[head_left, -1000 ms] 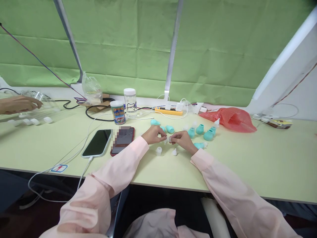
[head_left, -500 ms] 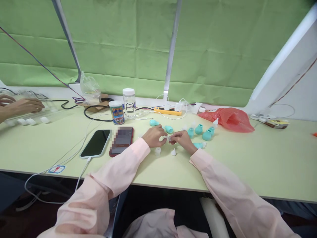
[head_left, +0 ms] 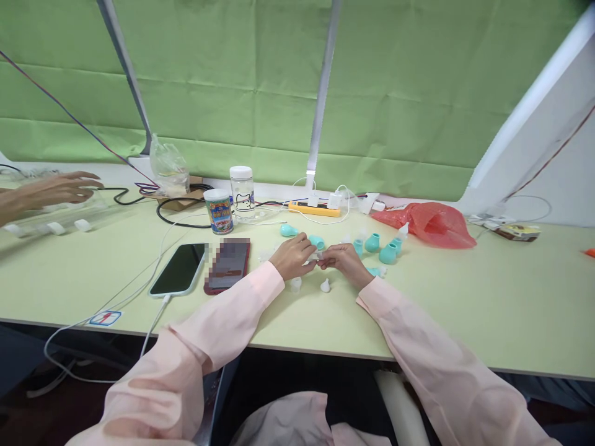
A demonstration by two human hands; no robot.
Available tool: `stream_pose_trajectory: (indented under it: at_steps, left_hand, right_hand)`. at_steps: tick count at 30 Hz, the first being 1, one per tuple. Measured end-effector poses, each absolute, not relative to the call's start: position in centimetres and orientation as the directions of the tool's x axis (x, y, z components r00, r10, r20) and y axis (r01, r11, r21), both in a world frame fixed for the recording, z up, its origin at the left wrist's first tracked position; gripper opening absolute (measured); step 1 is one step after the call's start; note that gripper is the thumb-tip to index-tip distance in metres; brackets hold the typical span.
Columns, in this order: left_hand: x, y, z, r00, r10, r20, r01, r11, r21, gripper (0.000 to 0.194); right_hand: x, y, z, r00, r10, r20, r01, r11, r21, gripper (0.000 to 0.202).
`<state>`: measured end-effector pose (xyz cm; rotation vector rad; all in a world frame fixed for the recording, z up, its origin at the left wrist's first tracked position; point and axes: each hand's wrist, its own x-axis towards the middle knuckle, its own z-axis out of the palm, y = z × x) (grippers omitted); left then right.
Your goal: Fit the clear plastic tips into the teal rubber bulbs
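Observation:
Above the table, my left hand (head_left: 292, 255) and my right hand (head_left: 344, 261) meet with fingertips pinched around a small translucent plastic piece (head_left: 318, 255). Fingers cover most of it, so its exact shape is hidden. Just in front of my hands stand a white funnel-shaped nozzle (head_left: 325, 285) and a clear cup-like part (head_left: 296, 284). Behind my hands lie two teal rubber bulbs, one (head_left: 289, 230) to the left and one (head_left: 317, 242) between them. Several more teal bulbs (head_left: 387, 253) stand beyond my right hand, one with a white nozzle (head_left: 404, 228) on top.
Left of my hands lie a dark-screened phone (head_left: 179, 269) on a cable and a red-cased phone (head_left: 228, 266). Behind stand a printed can (head_left: 219, 212), a clear bottle (head_left: 242, 193) and a yellow power strip (head_left: 315, 209). A red bag (head_left: 434, 224) lies right. Another person's hand (head_left: 56, 191) reaches over clear tubes.
My left hand has shifted slightly right and its fingers have closed in towards my right hand around the small piece. The other person's hand has moved right.

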<state>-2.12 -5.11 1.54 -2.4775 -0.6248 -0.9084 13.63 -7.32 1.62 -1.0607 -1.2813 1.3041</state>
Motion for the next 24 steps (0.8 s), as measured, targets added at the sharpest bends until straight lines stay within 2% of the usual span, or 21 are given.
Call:
stream_pose_trajectory:
  at_steps: [6,12,16,20,24]
  left_hand:
    - [-2.1,-5.3,1.6,0.666,0.227,0.711,0.519,-0.826,-0.222,0.015]
    - [-2.1,-5.2,1.6,0.572,0.295,0.766,0.516,-0.855,-0.056,0.021]
    - [-2.1,-5.2,1.6,0.552,0.332,0.765,0.495,-0.869,0.02,0.017]
    - [-2.1,-5.1,1.6,0.542,0.315,0.779,0.466,-0.884,0.033,0.014]
    - [-2.2,-5.1,1.7,0.513,0.309,0.801,0.46,-0.887,0.047,0.014]
  right_hand:
    - [13.7,-7.4,1.5,-0.185,0.98,0.068,-0.085,0.054,-0.995,0.005]
    - [14.0,-7.3,1.7,-0.183,0.978,0.099,-0.112,0.079,-0.991,0.006]
    - [14.0,-7.1,1.5,-0.198,0.972,0.13,-0.108,0.11,-0.988,0.006]
    - [13.9,-7.3,1.7,-0.19,0.969,0.158,-0.034,0.154,-0.987,0.008]
    - [13.7,-8.0,2.5,-0.149,0.947,0.284,0.099,0.3,-0.949,0.015]
